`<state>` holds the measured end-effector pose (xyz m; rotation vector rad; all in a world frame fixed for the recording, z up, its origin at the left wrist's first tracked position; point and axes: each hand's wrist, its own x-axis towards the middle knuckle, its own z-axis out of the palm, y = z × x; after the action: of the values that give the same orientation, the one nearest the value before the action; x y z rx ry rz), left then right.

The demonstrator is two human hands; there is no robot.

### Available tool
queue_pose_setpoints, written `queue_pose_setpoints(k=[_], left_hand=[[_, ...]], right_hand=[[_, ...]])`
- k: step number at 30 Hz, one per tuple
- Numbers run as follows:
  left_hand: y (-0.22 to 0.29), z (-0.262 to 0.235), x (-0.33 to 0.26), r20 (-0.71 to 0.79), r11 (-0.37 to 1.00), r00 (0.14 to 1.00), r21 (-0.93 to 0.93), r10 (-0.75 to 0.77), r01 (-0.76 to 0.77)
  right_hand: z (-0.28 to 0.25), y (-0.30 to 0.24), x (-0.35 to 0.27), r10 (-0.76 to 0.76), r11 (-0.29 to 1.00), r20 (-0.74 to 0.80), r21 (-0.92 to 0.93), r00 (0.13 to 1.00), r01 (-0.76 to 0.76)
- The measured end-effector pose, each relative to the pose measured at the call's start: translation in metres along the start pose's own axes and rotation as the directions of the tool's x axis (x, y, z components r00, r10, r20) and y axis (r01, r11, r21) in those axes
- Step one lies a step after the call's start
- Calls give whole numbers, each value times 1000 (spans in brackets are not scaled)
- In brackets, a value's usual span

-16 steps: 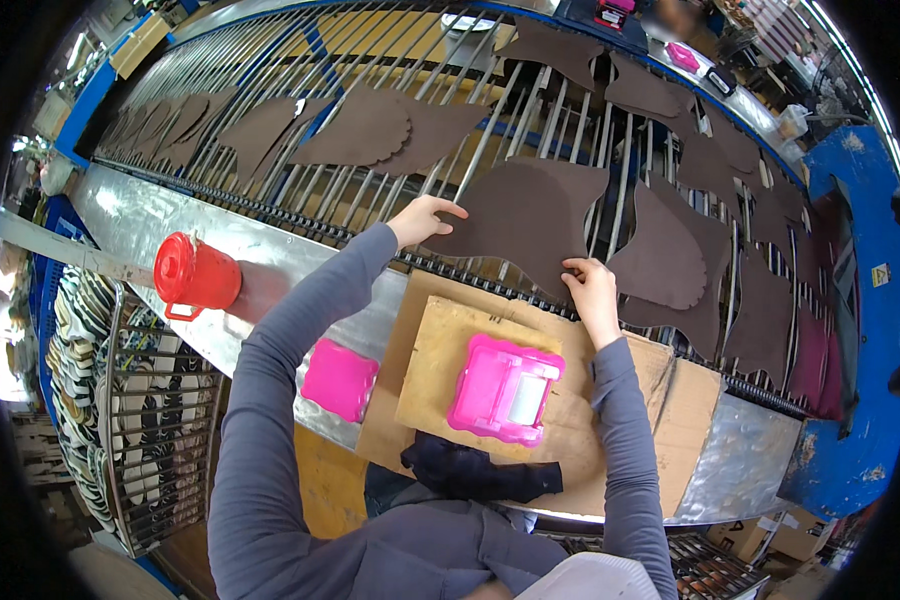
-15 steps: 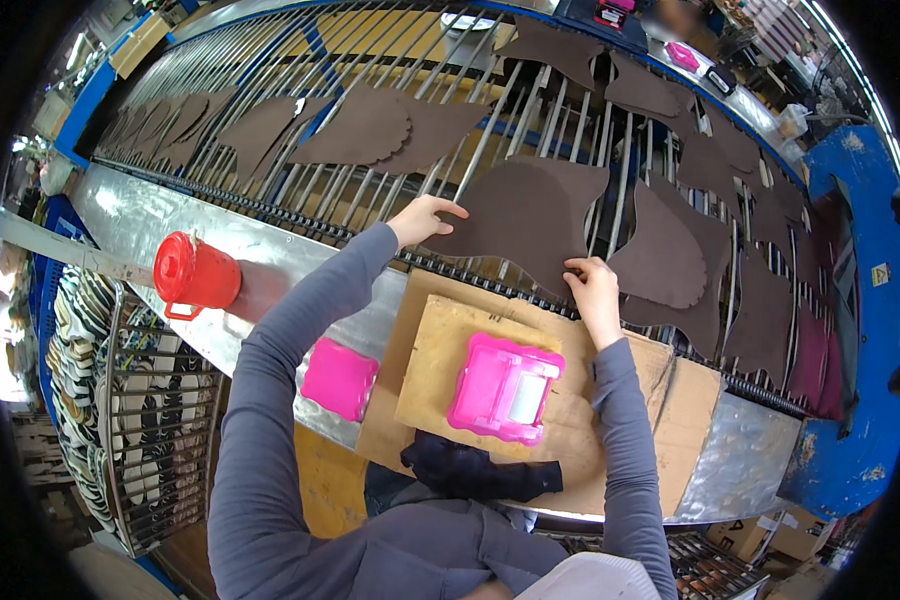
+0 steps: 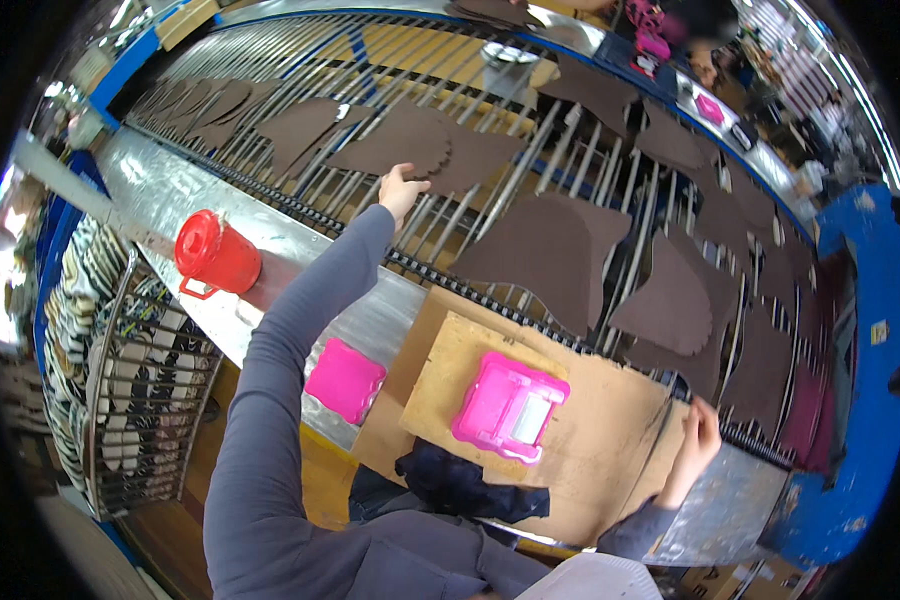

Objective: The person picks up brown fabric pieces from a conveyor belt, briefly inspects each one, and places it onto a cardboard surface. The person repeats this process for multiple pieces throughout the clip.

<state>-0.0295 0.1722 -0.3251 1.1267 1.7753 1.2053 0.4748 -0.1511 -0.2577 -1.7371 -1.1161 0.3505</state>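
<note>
My left hand (image 3: pixel 402 193) is over the conveyor of metal rods, by the edge of a dark brown scalloped sheet piece (image 3: pixel 400 140). Its fingers are apart and hold nothing. On the rods to its right lies a large, smooth, curved brown sheet piece (image 3: pixel 540 255), which neither hand touches. My right hand (image 3: pixel 695 447) is raised above the right end of the brown cardboard (image 3: pixel 610 430), near the conveyor chain. Its fingers are bent loosely, with nothing visible in them. Between my arms, a pink plastic frame-shaped thing (image 3: pixel 490 400) stands on a yellowish board (image 3: pixel 440 375).
A red lidded bucket (image 3: pixel 217 255) stands on the metal ledge at left, with a pink scalloped plate (image 3: pixel 345 381) closer to me. Beyond it is a metal rack (image 3: pixel 150 400) with striped pieces. More brown pieces (image 3: pixel 670 135) lie across the rods. A blue machine housing (image 3: pixel 860 380) borders the right.
Both hands have come off the large curved brown piece. The left hand moved up and left to the scalloped piece; the right hand drew back right and toward me. The view has tilted.
</note>
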Motion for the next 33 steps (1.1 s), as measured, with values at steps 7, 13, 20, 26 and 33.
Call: queue_pose_setpoints(k=[7, 13, 20, 26, 33], left_hand=[[-59, -23, 97, 94, 598, 881, -701, -464, 390], [-25, 13, 70, -10, 504, 959, -852, -283, 140], [28, -38, 60, -261, 899, 961, -394, 90, -191], [0, 2, 58, 425, 496, 837, -675, -344, 547], [-76, -48, 153, 167, 607, 872, -657, -460, 447]], right_hand=[[-26, 36, -36, 113, 994, -46, -8, 993, -113], [-11, 14, -49, 130, 988, -23, 87, 991, -127], [10, -64, -40, -82, 996, 148, 33, 986, 78], [13, -76, -57, -225, 974, 234, 15, 946, 228], [18, -40, -74, -193, 980, 364, 16, 911, 201]])
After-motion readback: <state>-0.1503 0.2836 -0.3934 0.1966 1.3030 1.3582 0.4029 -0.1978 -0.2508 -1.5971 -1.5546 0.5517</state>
